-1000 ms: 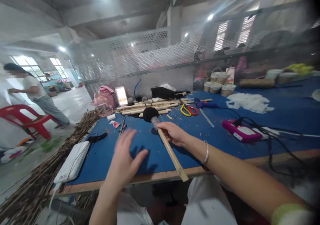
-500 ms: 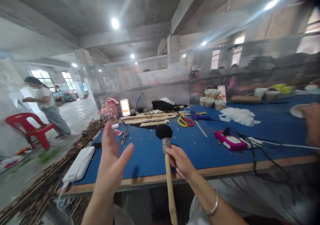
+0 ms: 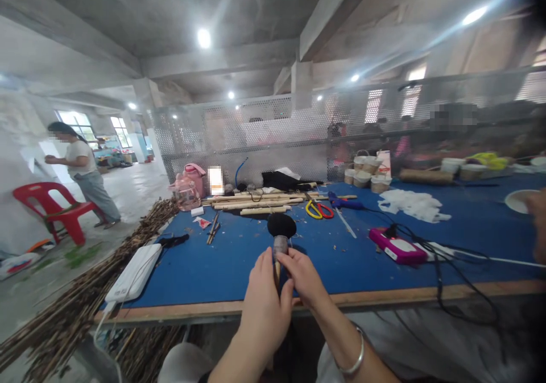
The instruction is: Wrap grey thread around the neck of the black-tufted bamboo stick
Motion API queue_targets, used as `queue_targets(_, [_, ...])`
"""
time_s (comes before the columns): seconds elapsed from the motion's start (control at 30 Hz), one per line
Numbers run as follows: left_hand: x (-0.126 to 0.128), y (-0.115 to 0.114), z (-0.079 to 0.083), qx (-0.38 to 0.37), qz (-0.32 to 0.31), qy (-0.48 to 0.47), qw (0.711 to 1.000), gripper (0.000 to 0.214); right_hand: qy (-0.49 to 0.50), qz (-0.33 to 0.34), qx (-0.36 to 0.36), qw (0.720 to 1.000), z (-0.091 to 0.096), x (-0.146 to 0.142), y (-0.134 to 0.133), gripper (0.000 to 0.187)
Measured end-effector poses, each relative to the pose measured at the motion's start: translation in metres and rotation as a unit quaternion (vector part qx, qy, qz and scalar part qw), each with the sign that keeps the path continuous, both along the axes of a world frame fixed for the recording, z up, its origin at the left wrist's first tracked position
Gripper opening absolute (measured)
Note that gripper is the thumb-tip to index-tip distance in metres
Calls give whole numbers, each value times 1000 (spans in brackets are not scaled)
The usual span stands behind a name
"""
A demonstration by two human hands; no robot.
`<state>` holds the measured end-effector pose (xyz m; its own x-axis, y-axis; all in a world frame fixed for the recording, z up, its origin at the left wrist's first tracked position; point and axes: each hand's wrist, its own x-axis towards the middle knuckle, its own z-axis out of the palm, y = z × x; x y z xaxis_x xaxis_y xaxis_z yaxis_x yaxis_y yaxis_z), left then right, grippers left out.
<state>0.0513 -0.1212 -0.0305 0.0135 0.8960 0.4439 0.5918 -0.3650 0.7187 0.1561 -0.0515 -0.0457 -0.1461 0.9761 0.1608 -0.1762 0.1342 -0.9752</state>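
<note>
A wooden stick with a round black padded head stands nearly upright in front of me, at the near edge of the blue table. A grey wrapping covers its neck just under the head. My right hand pinches the stick from the right, with fingertips at the lower end of the wrapping. My left hand is closed round the handle from the left, its fingertips just below the wrapping. Most of the handle is hidden behind my hands.
Peeled sticks, scissors and a blue glue gun lie behind. To the right are white fluff, a magenta power strip and cables. A white power bank lies left. Another person stands beyond a red chair.
My left hand, raised with fingers spread to the left, has come down and right onto the stick's handle. My right hand has kept its hold near the neck.
</note>
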Motion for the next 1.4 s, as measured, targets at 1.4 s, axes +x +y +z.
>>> queue_targets(1.4, [-44, -15, 2, -197, -102, -374, 901, 47, -165, 195, 65, 965, 21, 4, -27, 35])
